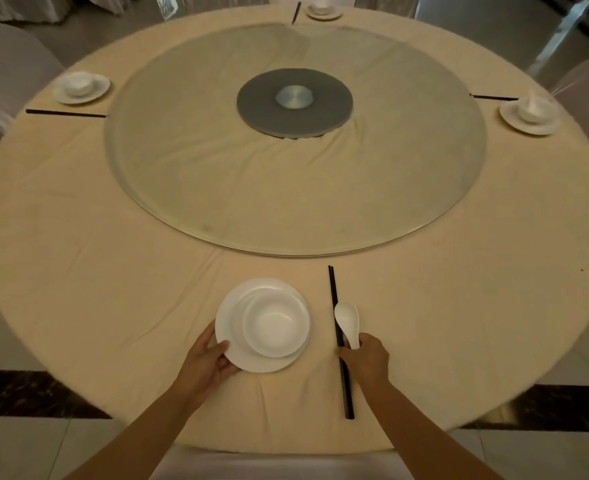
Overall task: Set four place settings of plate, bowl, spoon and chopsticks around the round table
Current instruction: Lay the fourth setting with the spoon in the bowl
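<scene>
The left hand (207, 359) grips the near-left rim of the nearest plate (248, 360), thumb curled over the top of the rim and the other fingers tucked beneath it; the nearest bowl (275, 325) sits in that plate, pushed toward its right side and away from the fingers; the right hand (367, 358) holds the handle of a white spoon (347, 320), fingers curled round the handle end, the spoon's scoop pointing away from the person; just left of those fingers, touching or nearly touching the thumb side, lies a pair of dark chopsticks (339, 341), stretched from near the table edge toward the glass turntable (189, 168); the spoon lies just right of the chopsticks, its scoop close against them; plate and chopsticks are apart, with bare cream tablecloth (95, 271) between; farther out, three other settings ring the round table: a left plate with bowl (81, 87) and left chopsticks (66, 114) beside it; a far plate with bowl (323, 10) and far chopsticks (296, 12); a right plate with bowl (529, 116) and right chopsticks (493, 97); covered chairs (5, 74) stand around.
</scene>
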The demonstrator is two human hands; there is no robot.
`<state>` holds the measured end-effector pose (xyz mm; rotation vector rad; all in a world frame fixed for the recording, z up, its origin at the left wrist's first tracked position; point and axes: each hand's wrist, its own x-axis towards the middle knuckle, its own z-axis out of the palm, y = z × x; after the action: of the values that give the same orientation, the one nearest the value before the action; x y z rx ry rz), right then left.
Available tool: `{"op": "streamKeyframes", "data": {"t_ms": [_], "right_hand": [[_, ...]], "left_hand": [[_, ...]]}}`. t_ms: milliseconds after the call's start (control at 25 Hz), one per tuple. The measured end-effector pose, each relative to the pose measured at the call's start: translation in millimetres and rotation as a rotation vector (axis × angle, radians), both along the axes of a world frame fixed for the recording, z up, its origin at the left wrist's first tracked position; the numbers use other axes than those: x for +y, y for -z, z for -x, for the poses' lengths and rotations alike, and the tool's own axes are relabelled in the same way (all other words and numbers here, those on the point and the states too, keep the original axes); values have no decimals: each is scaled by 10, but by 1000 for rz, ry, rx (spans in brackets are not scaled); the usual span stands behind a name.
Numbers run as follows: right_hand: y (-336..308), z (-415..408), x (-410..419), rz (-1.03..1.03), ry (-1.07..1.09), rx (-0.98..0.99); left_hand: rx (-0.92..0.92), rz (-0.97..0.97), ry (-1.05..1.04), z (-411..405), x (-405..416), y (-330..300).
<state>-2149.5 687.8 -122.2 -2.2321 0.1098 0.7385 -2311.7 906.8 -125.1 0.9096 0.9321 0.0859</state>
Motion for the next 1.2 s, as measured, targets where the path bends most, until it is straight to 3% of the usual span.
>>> {"op": "streamKeyframes", "data": {"t_ms": [240,440,720,920,1080,1200], "right_hand": [[-38,129,45,23,8,-42],[-42,152,31,16,21,-93],[-72,114,-15,-13,22,-73],[-470,-167,-58,-208,19,22],[-750,-294,-2,-323,-143,38],[-737,-207,140,-262,-201,22]], "left_hand": [[132,-333,-2,0,-106,-33],[181,-390,-60,-32,-99,-39],[233,-379,18,9,-168,-85],[387,-811,83,-132,-23,-234],[362,-599,221,-401,-121,-380],[376,-603,222,-485,-181,-350]]}}
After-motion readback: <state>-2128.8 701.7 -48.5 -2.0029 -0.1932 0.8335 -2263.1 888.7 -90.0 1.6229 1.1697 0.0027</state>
